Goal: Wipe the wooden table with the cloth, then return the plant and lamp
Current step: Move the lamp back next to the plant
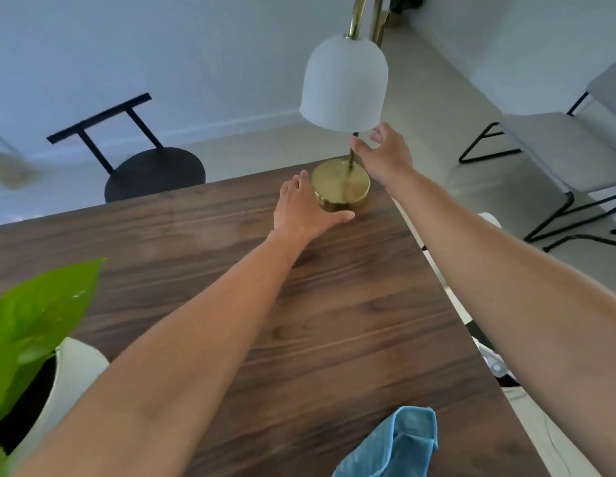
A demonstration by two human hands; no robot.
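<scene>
Head view. Pale walls and pale floor behind; dark wooden table (334, 304) fills the frame, a black stool (155, 173) beyond its far edge at 11 o'clock, grey chairs (554, 149) at 2 o'clock.

Lamp (344, 132) stands upright at the table's far right corner, 12 o'clock: brass base (341, 184) on the wood, thin vertical stem, white dome shade above.

Left hand (303, 208): fingers loosely spread, cupped against the base's left rim, thumb along its near edge.

Right hand (385, 156): fingers open, just right of the stem under the shade; contact unclear.

Both hands flank the lamp; its long axis is vertical.

Potted plant (41, 339) on the table at 8 o'clock. Blue cloth (399, 442) crumpled at 5 o'clock, unheld. Judgement: wiping looks done, lamp being set.
</scene>
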